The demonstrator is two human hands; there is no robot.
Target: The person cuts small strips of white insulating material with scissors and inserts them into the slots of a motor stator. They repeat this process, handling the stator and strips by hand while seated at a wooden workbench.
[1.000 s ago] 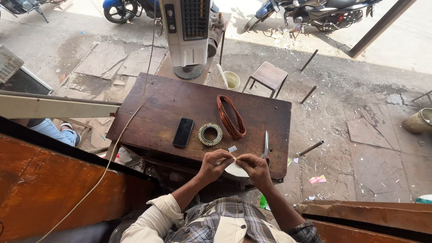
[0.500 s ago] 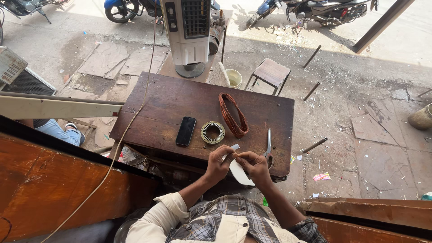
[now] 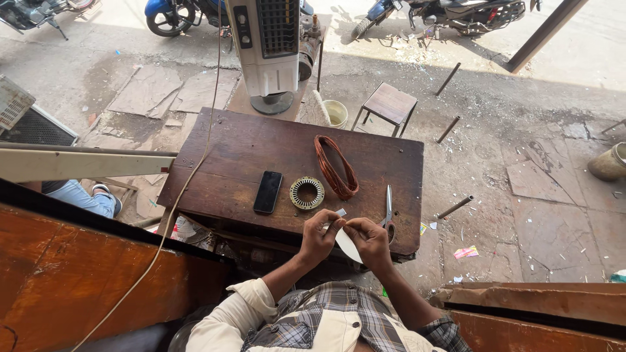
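Both hands work at the near edge of the wooden table (image 3: 248,150): the left hand (image 3: 317,238) and the right hand (image 3: 370,240) pinch a strip of white paper (image 3: 345,244) between the fingertips, and it looks only partly folded. Beyond them on the table, the ring-shaped stator core (image 3: 306,193) shows empty slots (as far as I can see), and the copper wire coil (image 3: 336,167) and the scissors (image 3: 388,207) lie untouched, so I judge most work remains.

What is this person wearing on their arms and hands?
Both the left hand and right hand are bare, with no gloves. The left arm has a cream long sleeve pushed up; the right has a grey-and-white plaid sleeve rolled near the elbow.
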